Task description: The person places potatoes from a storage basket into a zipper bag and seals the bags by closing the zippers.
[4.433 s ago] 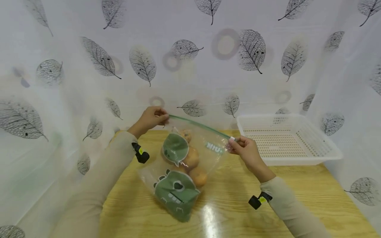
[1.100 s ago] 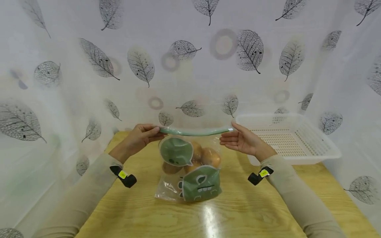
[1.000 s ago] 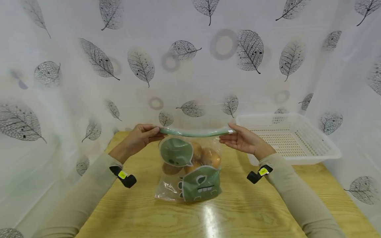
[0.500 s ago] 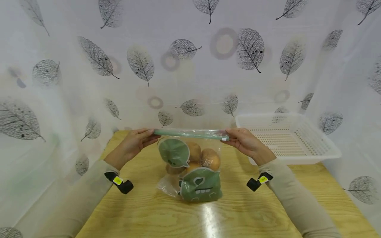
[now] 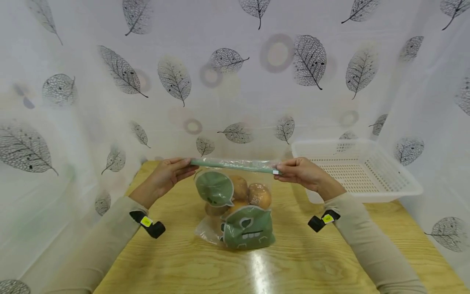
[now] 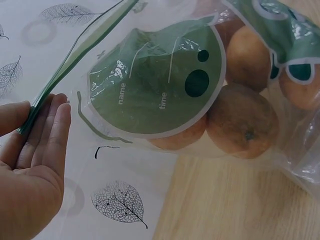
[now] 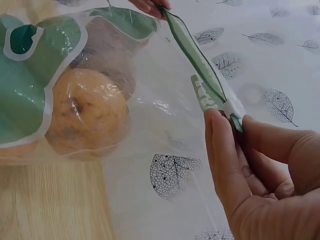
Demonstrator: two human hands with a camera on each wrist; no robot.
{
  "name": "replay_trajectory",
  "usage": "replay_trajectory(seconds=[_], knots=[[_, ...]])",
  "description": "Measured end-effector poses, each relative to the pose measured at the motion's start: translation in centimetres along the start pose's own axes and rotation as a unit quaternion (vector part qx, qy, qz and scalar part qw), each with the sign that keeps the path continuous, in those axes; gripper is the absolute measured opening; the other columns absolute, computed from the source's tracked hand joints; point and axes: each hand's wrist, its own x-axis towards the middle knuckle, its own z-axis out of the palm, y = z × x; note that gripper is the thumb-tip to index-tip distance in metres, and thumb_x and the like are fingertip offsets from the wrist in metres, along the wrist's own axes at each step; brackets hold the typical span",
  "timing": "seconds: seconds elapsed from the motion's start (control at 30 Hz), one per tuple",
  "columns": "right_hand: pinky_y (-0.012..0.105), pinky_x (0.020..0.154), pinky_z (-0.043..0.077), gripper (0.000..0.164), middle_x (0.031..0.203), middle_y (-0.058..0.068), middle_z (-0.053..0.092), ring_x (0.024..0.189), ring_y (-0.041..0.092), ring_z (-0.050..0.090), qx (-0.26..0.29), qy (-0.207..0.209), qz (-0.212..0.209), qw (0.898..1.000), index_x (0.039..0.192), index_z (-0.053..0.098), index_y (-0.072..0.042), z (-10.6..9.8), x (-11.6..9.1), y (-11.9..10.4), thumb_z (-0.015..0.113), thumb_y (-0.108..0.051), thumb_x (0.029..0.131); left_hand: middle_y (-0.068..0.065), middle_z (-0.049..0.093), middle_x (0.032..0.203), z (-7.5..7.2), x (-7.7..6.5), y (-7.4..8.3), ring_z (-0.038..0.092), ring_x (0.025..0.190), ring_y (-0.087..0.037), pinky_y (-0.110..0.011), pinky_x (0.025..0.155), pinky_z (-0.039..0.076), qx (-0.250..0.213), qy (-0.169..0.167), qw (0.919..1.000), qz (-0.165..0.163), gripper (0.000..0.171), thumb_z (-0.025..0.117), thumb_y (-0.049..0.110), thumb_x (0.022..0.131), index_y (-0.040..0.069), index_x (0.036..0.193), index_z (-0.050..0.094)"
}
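A clear zip bag (image 5: 247, 226) with green cartoon prints stands on the wooden table, its mouth held up level. Inside are several orange round fruits (image 5: 260, 195), which look like oranges; in the left wrist view one orange (image 6: 242, 120) shows its stem end. My left hand (image 5: 159, 179) pinches the left end of the green zip strip (image 6: 75, 57) between thumb and fingers. At the strip's right end, my right hand (image 5: 304, 175) pinches the white slider (image 7: 233, 107) with thumb and forefinger. Whether the zip is sealed along its length, I cannot tell.
A white plastic basket (image 5: 383, 195) with a slotted bottom stands at the table's back right, just behind my right hand. A pale curtain (image 5: 235, 98) with leaf prints hangs behind the table (image 5: 176, 265) and along both sides.
The bag, tilted over 4 s ago, has come upright on the table. My right hand's fingers, spread a second ago, have closed on the slider. My left hand moved slightly left.
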Motion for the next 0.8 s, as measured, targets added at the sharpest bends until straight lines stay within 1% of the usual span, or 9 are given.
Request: replay_trajectory(seconds=[0.1,0.23,0.37,0.53,0.63,0.8], knots=[[0.024,0.084,0.058,0.022,0.091,0.005,0.07,0.085,0.013,0.07,-0.007,0.02,0.007,1.0,0.091,0.073,-0.012,0.1,-0.2,-0.3,0.054,-0.003,0.097,-0.005,0.073,0.094,0.0,0.0,0.1,0.07,0.092,-0.016,-0.028,0.093,0.055,-0.006,0.0,1.0,0.001,0.023,0.051,0.008,0.1,0.01,0.095,0.073],[0.02,0.077,0.059,0.025,0.084,0.004,0.071,0.078,0.01,0.07,-0.005,0.039,0.003,0.999,0.086,0.074,-0.012,0.2,-0.2,-0.6,0.054,-0.003,0.097,-0.007,0.073,0.095,0.0,-0.1,0.1,0.07,0.093,-0.017,-0.028,0.092,0.055,-0.011,0.001,0.9999,0.001,0.022,0.051,0.008,0.099,0.009,0.095,0.073],[0.018,0.073,0.059,0.028,0.081,0.003,0.071,0.074,0.009,0.069,-0.006,0.046,-0.003,0.999,0.084,0.074,-0.013,0.3,-0.2,-1.0,0.053,-0.003,0.098,-0.007,0.073,0.095,0.0,-0.3,0.1,0.07,0.094,-0.017,-0.028,0.093,0.055,-0.012,0.002,0.9999,-0.001,0.021,0.052,0.009,0.099,0.009,0.096,0.073],[0.015,0.068,0.059,0.027,0.079,0.002,0.07,0.07,0.008,0.067,-0.01,0.05,-0.014,0.999,0.083,0.073,-0.014,0.6,-0.2,-1.3,0.053,-0.005,0.098,-0.007,0.073,0.096,-0.1,-0.4,-0.2,0.069,0.094,-0.016,-0.029,0.093,0.055,-0.008,0.002,1.0,-0.003,0.023,0.051,0.01,0.1,0.011,0.096,0.074],[0.015,0.067,0.059,0.025,0.079,0.002,0.07,0.07,0.008,0.067,-0.009,0.05,-0.02,0.999,0.084,0.073,-0.014,0.8,-0.2,-1.3,0.055,-0.005,0.098,-0.006,0.072,0.096,-0.3,-0.6,-0.4,0.069,0.094,-0.016,-0.028,0.093,0.055,0.0,0.002,1.0,-0.004,0.024,0.05,0.01,0.101,0.011,0.097,0.074],[0.016,0.072,0.059,0.025,0.082,0.0,0.068,0.073,0.008,0.067,-0.014,0.057,-0.031,0.998,0.083,0.074,-0.015,1.0,-0.3,-1.3,0.056,-0.005,0.097,-0.005,0.072,0.097,-0.5,-0.8,-0.6,0.069,0.095,-0.015,-0.028,0.093,0.055,0.009,0.0,1.0,0.001,0.026,0.048,0.009,0.101,0.011,0.097,0.073]])
